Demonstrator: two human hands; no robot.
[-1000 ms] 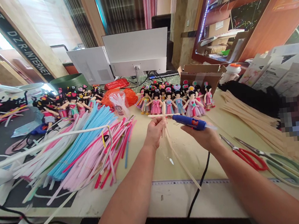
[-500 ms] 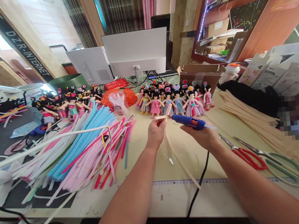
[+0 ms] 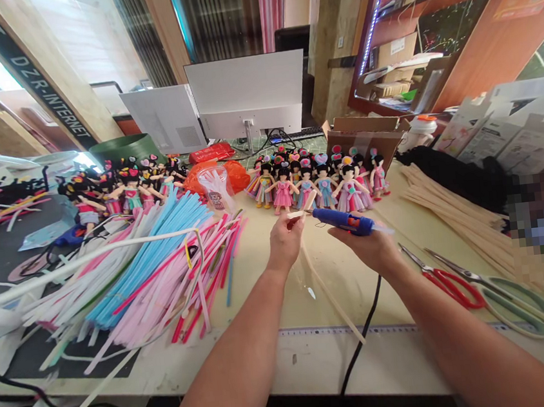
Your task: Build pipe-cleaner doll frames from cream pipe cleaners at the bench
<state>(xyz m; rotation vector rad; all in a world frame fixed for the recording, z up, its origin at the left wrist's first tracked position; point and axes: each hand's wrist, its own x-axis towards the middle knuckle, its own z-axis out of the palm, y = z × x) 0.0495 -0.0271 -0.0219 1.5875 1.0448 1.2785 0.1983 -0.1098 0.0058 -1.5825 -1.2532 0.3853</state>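
Observation:
My left hand (image 3: 284, 241) is closed around cream pipe-cleaner stems (image 3: 325, 292), bent and crossed at the top, their long ends trailing down toward the table's near edge. My right hand (image 3: 371, 245) grips a blue hot glue gun (image 3: 344, 220) held level, its nozzle pointing left and nearly touching the top of the stems. The gun's black cord (image 3: 364, 336) runs down over the table edge. Just behind my hands stands a row of small dolls (image 3: 319, 185) in pink and blue dresses.
A big heap of pink, blue and white pipe cleaners (image 3: 153, 274) covers the left of the table. Red-handled scissors (image 3: 448, 282) and pale green scissors (image 3: 510, 298) lie at right beside a bundle of cream stems (image 3: 463, 225). More dolls (image 3: 119, 187), a plastic cup (image 3: 216, 186), monitors (image 3: 246, 96).
My left hand has turned the crossed stems, so the short crosspiece that stuck out to the left now shows only as a stub by the gun's nozzle. The right hand barely moved.

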